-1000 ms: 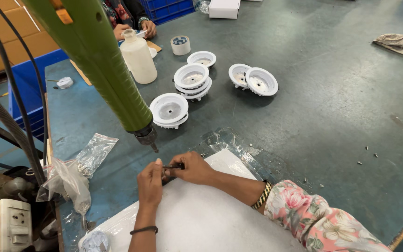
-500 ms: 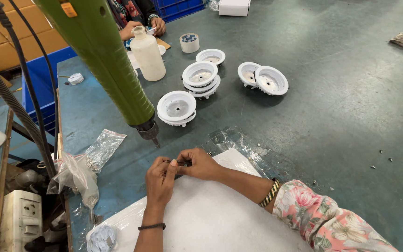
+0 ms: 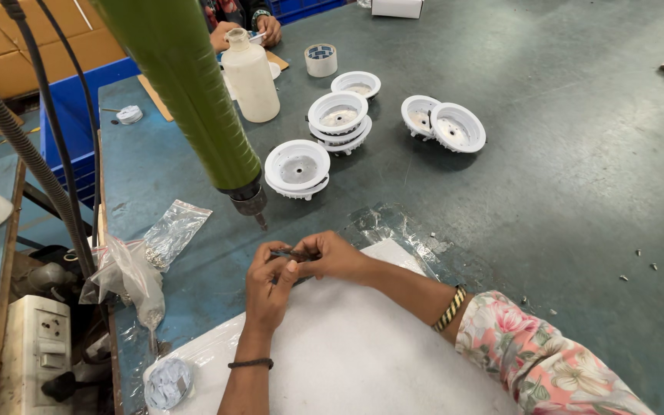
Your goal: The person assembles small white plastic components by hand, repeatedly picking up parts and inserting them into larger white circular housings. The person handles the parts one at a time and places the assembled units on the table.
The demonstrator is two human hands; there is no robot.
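Note:
My left hand (image 3: 268,284) and my right hand (image 3: 333,256) meet over the far edge of a white foam sheet (image 3: 347,353). Together they pinch a small dark part (image 3: 286,253) between the fingertips; its shape is too small to make out. A green electric screwdriver (image 3: 194,100) hangs down just beyond my hands, its bit (image 3: 260,221) pointing at the table. White round lamp housings (image 3: 297,167) lie farther out, some stacked (image 3: 339,117), two side by side (image 3: 445,123).
A white plastic bottle (image 3: 250,79) and a tape roll (image 3: 320,60) stand at the back, where another person's hands (image 3: 244,31) work. Clear bags of small parts (image 3: 164,234) lie left. A power socket box (image 3: 36,350) and cables sit at the left edge.
My hands stay together on the small part, with the fingers shifting slightly. The view has drifted, so the screwdriver and housings sit a little further right.

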